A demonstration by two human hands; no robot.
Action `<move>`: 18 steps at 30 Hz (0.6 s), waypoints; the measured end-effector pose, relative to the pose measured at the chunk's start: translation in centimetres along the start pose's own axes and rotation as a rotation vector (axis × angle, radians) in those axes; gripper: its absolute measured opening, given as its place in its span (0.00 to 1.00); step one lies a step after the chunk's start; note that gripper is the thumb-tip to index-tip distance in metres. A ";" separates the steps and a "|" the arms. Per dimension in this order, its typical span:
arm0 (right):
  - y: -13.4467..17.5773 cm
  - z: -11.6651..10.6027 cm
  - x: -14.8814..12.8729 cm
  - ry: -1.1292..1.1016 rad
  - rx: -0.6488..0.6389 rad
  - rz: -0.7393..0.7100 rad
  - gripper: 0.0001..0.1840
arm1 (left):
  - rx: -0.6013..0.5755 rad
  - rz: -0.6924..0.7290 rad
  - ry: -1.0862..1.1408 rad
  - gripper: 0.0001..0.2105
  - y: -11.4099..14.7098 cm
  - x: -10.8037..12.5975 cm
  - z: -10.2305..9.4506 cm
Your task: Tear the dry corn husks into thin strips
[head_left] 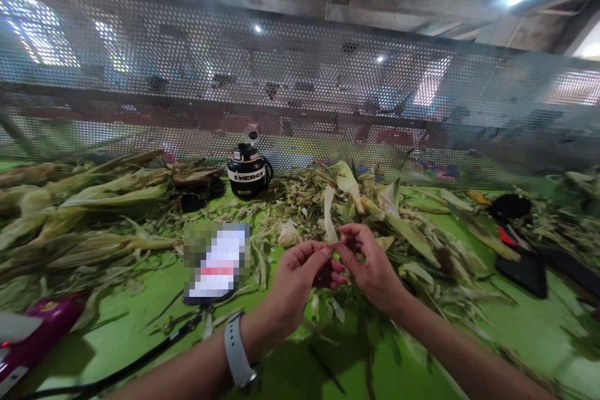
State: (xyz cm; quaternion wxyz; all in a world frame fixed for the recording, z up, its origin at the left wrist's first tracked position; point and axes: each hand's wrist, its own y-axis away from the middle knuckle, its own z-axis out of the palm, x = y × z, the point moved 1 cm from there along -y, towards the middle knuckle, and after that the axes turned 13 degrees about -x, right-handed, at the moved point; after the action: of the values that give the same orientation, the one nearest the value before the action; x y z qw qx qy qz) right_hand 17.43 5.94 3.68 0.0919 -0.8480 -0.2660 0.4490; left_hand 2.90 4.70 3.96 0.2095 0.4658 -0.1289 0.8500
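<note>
Both my hands meet over the green table (pixel 281 356), fingertips pinched together at the lower end of a pale strip of corn husk (pixel 329 212). My left hand (pixel 304 272), with a light watch strap (pixel 237 350) on its wrist, is closed on the strip's base. Touching it from the right, my right hand (pixel 368 262) has thumb and finger closed at the same spot. The strip stands roughly upright above the fingers; its very bottom is hidden by them. Behind lies a heap of husk scraps (pixel 304 200) with larger husk leaves (pixel 407 231).
Long husks (pixel 103 200) are piled at the left. A black jug marked ENERGY (pixel 248 172) stands before the perforated metal screen (pixel 304 87). A blurred-out phone (pixel 220 262) with a black cable (pixel 140 353) lies left of my hands. A purple object (pixel 47 331) and a black phone-like slab (pixel 522 272) flank me.
</note>
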 end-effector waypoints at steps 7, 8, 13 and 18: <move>0.0 -0.1 -0.5 0.032 -0.009 -0.050 0.06 | -0.002 0.011 -0.088 0.10 -0.1 0.1 0.1; 0.0 -0.1 -0.6 0.041 0.005 -0.055 0.06 | -0.003 0.012 -0.105 0.10 -0.1 0.1 0.1; 0.0 -0.3 -0.8 0.087 0.024 -0.058 0.07 | -0.048 0.022 -0.194 0.11 -0.2 0.3 -0.1; -0.1 -0.6 -0.7 0.096 0.005 -0.056 0.08 | -0.104 -0.009 -0.296 0.14 -0.4 0.6 -0.4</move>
State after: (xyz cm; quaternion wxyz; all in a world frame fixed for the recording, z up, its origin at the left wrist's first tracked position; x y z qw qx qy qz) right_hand 17.54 5.68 4.57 0.1193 -0.8607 -0.2837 0.4057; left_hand 2.50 5.37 4.27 0.2159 0.5751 -0.2002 0.7632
